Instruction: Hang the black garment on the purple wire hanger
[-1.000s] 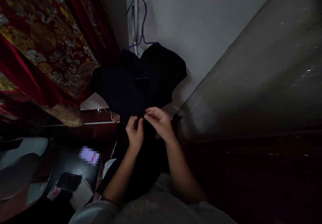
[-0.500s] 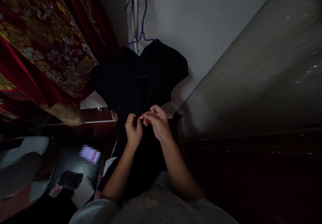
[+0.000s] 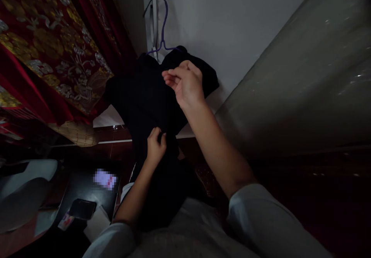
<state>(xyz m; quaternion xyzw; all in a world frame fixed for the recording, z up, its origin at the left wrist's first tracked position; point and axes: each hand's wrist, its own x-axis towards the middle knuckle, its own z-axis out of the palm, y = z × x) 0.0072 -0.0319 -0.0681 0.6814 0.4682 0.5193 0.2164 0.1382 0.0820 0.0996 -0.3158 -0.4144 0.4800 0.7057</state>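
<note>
A black short-sleeved garment hangs in front of me on a purple hanger. Low on its front, my left hand is closed, with the dark cloth gathered at its fingers. My right hand is raised before the upper part of the garment, off the cloth as far as I can see. Its thumb and forefinger press together in a pinch; whatever is between them is too small or dark to make out. The other fingers curl loosely below.
Red cloth with gold and silver embroidery hangs at the left. A shiny grey sheet-covered surface slants along the right. At lower left, a black table bears a dark phone, a blurred-out bright screen and papers.
My right hand has moved up and away from my left hand, its fingers still pinched. My left hand stays low on the garment. The garment's front opening hangs differently.
</note>
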